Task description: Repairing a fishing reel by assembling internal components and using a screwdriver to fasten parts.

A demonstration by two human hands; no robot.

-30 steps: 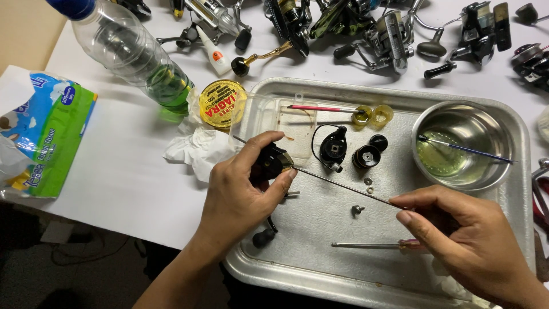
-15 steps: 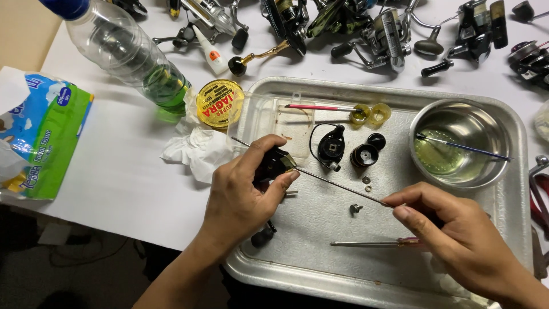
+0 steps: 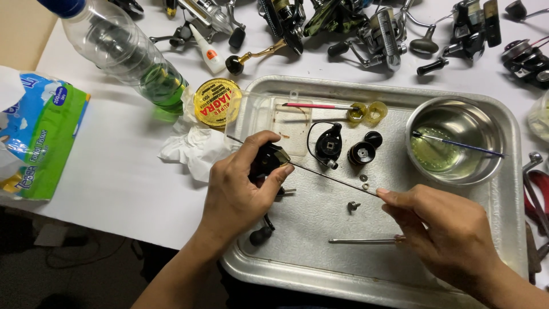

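A black fishing reel body (image 3: 267, 162) sits in the left hand (image 3: 237, 194), held over the left part of a metal tray (image 3: 320, 269); the fingers are wrapped closed around it, thumb pressed on its near side, and its handle knob (image 3: 258, 236) hangs down below the palm. A long thin metal rod (image 3: 331, 177) runs through the reel body, its far tip poking out past the knuckles toward the upper left. The right hand (image 3: 443, 234) pinches the other end of this rod between thumb and forefinger, fingers closed on it, over the tray's middle.

Just below the right hand's fingers lies a second slim tool with a metal shaft (image 3: 360, 241), flat on the tray. Between the hands a small screw (image 3: 353, 205) and a couple of tiny washers (image 3: 363, 181) rest on the tray floor. Farther back lie a black side plate with a wire bail (image 3: 329, 144), a round black spool part (image 3: 361, 153), two yellowish rings (image 3: 366, 112) and a red-handled pick (image 3: 317, 106) on a clear plastic lid (image 3: 269, 114). A steel bowl (image 3: 454, 140) holding greenish liquid and a thin brush stands at the tray's right.

Left of the tray on the white worktop (image 3: 114, 177) are a crumpled tissue (image 3: 191, 146), a round yellow tin (image 3: 216, 102), a clear plastic bottle (image 3: 123, 54) lying tilted, and a tissue pack (image 3: 40, 137). Several more fishing reels (image 3: 343, 23) crowd the far edge.
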